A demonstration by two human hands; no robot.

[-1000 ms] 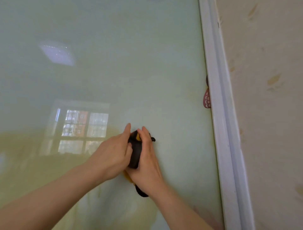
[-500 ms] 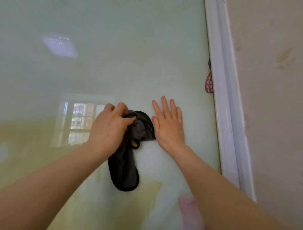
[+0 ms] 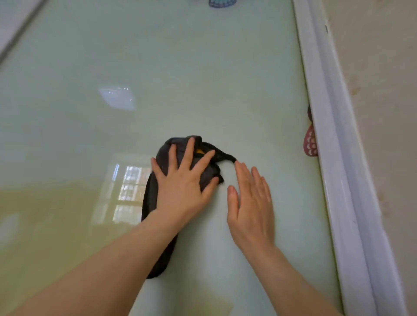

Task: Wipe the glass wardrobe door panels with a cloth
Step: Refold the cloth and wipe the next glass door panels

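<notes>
the left hand (image 3: 180, 191) lies flat on a dark cloth (image 3: 155, 203), pressing it against the pale green glass door panel (image 3: 203, 79). its fingers (image 3: 188, 151) are straight and spread wide over the bunched upper part of the cloth, not curled round it, and the thumb rests on the cloth's right edge. a small patch of yellow shows in the cloth between two of the fingers. the cloth sits about the middle of the panel: its crumpled top is under the fingers, a thin twisted tail runs off to the right, and a long flat part hangs down under the left wrist and forearm

the right hand (image 3: 250, 203) is spread flat on the bare glass just to the right of the cloth, fingers straight and close together, holding nothing. its longest fingertip is at the end of the cloth's thin tail; whether they touch cannot be told

to the right of the panel runs a white door frame (image 3: 334, 158), and beyond it a beige wall (image 3: 383, 90) with a few brownish marks. a pink sticker (image 3: 310, 143) sits at the panel's right edge, partly hidden by the frame, and part of a blue sticker (image 3: 222, 2) shows at the top edge. the glass reflects a window (image 3: 126, 191) left of the cloth and a square ceiling light (image 3: 117, 98) higher up
</notes>
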